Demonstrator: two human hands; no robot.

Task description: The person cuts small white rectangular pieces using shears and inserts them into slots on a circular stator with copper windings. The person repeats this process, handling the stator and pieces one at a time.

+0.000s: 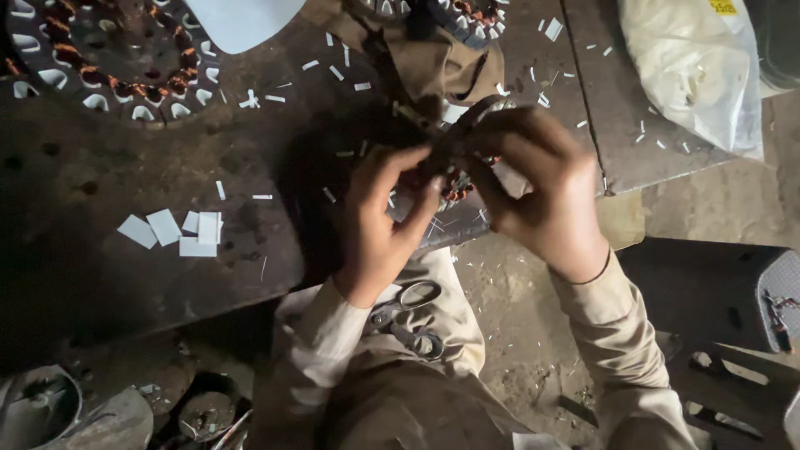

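Both my hands meet over a round motor stator with copper windings, held at the near edge of a dark workbench. My left hand pinches at its slots from the left, fingers bent inward. From the right, my right hand wraps the ring, thumb on its rim. Much of the stator is hidden by my fingers. A pair of scissors lies on my lap below the hands.
A larger stator with copper coils lies at the bench's far left. Cut white paper slips and several small strips are scattered on the bench. A white plastic bag sits at the far right. A dark stool stands to my right.
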